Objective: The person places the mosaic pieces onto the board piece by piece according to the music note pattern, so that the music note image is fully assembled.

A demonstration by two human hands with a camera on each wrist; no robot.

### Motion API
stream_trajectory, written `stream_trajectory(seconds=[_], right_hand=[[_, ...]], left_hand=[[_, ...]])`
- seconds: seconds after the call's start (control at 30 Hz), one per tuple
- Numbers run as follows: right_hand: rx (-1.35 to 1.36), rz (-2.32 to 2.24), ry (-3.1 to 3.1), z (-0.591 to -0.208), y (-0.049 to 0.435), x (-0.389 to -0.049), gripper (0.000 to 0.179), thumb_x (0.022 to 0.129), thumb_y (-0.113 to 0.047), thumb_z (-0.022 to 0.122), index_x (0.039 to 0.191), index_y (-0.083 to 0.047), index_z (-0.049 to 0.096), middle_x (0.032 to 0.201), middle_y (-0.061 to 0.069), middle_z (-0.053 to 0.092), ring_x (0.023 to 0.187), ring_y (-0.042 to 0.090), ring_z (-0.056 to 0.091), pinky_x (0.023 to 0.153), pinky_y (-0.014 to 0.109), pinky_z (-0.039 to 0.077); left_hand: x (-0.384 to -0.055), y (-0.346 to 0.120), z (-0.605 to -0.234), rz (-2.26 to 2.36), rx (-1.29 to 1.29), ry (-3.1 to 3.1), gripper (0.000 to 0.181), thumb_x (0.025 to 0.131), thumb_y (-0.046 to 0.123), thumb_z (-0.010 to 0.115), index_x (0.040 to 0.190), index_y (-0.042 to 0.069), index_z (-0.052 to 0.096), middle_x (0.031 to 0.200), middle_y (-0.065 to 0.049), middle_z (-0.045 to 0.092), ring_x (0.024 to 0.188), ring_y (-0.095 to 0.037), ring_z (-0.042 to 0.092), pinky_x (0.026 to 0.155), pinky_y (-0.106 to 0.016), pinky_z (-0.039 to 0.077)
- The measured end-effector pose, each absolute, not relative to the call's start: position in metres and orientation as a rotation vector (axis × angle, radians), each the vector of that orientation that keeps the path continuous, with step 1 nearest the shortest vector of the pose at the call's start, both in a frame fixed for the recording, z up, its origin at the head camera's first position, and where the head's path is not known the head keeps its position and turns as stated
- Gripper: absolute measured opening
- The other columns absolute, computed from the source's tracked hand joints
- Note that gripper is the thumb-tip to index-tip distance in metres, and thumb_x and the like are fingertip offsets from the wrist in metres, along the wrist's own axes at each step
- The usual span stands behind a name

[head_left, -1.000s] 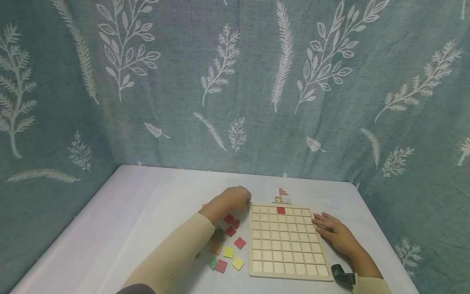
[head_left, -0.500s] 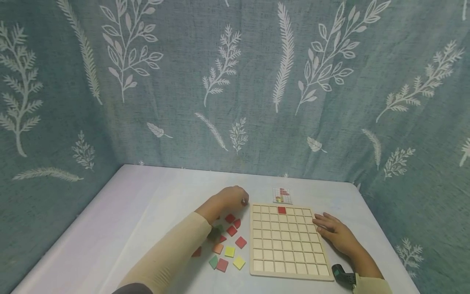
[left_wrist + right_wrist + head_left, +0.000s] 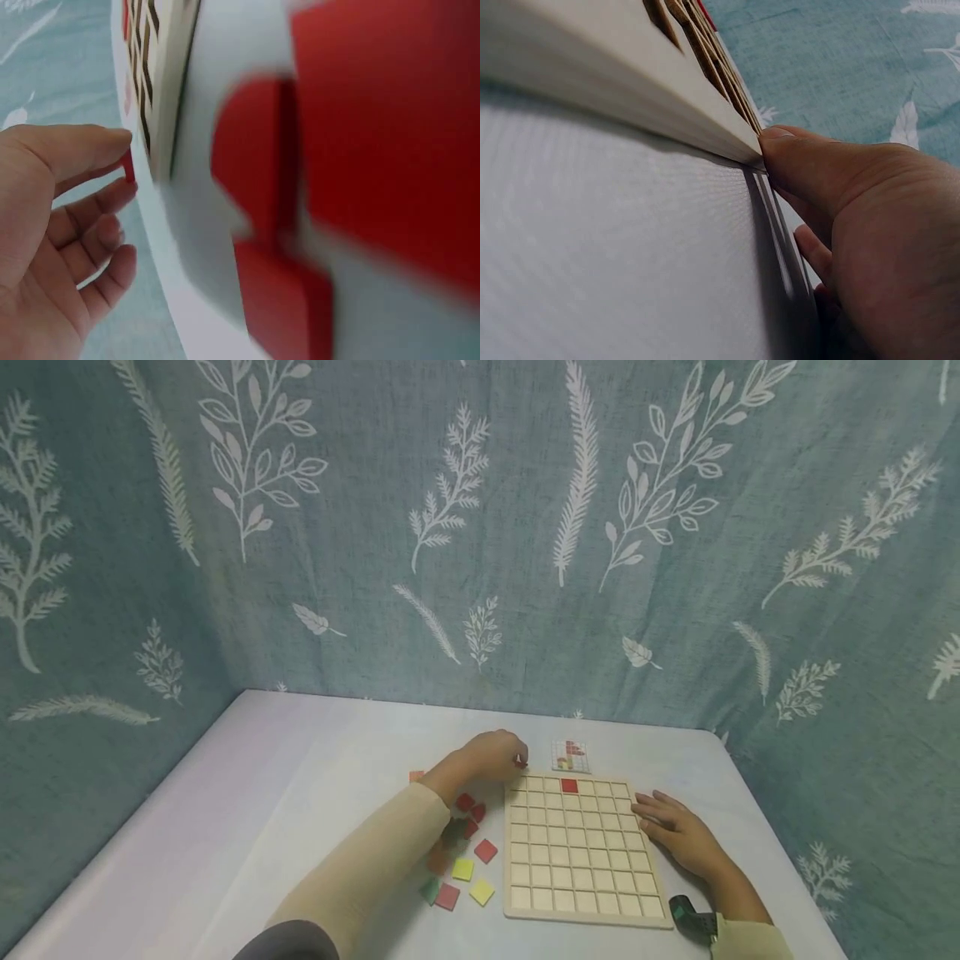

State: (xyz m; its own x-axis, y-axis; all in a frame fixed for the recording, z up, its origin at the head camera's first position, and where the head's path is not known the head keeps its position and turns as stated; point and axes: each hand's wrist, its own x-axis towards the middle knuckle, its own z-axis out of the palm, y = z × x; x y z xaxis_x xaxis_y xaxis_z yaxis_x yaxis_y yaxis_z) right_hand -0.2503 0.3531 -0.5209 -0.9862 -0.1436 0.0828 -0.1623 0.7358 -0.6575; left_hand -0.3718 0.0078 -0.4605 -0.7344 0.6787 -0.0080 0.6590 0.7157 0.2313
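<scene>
My left hand is over the far left corner of the wooden grid board. Between its thumb and index finger it pinches a small red tile, seen nearly edge-on in the left wrist view; the tile's full shape is hidden. One red square tile lies in a cell of the board's far row. My right hand rests along the board's right edge with its fingers extended. In the right wrist view its thumb touches the board's side wall.
Left of the board lie several loose tiles, among them a yellow square, a red square and a green piece; my left forearm covers part of them. A small printed pattern card lies behind the board. A patterned curtain encloses the table.
My left hand has moved right, from beside the board to over its far left corner, with the red tile between its fingers. The right hand stays at the board's edge.
</scene>
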Motion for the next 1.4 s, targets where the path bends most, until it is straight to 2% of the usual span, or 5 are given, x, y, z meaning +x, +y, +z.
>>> stream_trajectory(seconds=[0.73, 0.87, 0.97, 1.17, 1.4], right_hand=[[0.222, 1.072, -2.913, -0.521, 0.352, -0.245, 0.051, 0.092, -0.044, 0.061, 0.127, -0.008, 0.065, 0.144, 0.011, 0.048, 0.14, 0.041, 0.025, 0.105, 0.066, 0.017], [0.223, 1.073, -2.899, -0.518, 0.352, -0.246, 0.049, 0.093, -0.042, 0.062, 0.127, -0.008, 0.065, 0.144, 0.011, 0.048, 0.14, 0.041, 0.025, 0.105, 0.066, 0.017], [0.231, 1.076, -2.906, -0.518, 0.351, -0.247, 0.049, 0.092, -0.042, 0.062, 0.127, -0.008, 0.065, 0.144, 0.011, 0.048, 0.14, 0.041, 0.025, 0.105, 0.067, 0.017], [0.243, 1.062, -2.914, -0.517, 0.351, -0.249, 0.05, 0.092, -0.044, 0.061, 0.127, -0.008, 0.065, 0.144, 0.011, 0.048, 0.139, 0.041, 0.026, 0.105, 0.066, 0.018], [0.296, 1.071, -2.889, -0.516, 0.352, -0.248, 0.046, 0.094, -0.039, 0.062, 0.126, -0.007, 0.065, 0.143, 0.011, 0.049, 0.139, 0.042, 0.026, 0.104, 0.067, 0.017]], left_hand=[[-0.354, 0.099, -0.456, 0.267, 1.356, 2.733, 0.011, 0.093, 0.021, 0.065, 0.099, 0.021, 0.074, 0.096, 0.013, 0.066, 0.09, -0.003, 0.059, 0.078, -0.019, 0.046], [-0.354, 0.108, -0.46, 0.278, 1.353, 2.749, 0.013, 0.094, 0.021, 0.064, 0.1, 0.02, 0.075, 0.097, 0.013, 0.068, 0.093, -0.003, 0.061, 0.093, -0.022, 0.043], [-0.355, 0.111, -0.466, 0.264, 1.331, 2.758, 0.014, 0.094, 0.022, 0.063, 0.101, 0.021, 0.075, 0.096, 0.013, 0.068, 0.095, -0.003, 0.062, 0.095, -0.022, 0.042], [-0.353, 0.111, -0.466, 0.28, 1.277, 2.748, 0.012, 0.093, 0.024, 0.064, 0.094, 0.019, 0.075, 0.089, 0.012, 0.068, 0.086, -0.003, 0.062, 0.077, -0.021, 0.049], [-0.352, 0.109, -0.466, 0.288, 1.256, 2.727, 0.014, 0.093, 0.025, 0.064, 0.088, 0.018, 0.075, 0.086, 0.012, 0.067, 0.076, -0.001, 0.058, 0.073, -0.021, 0.049]])
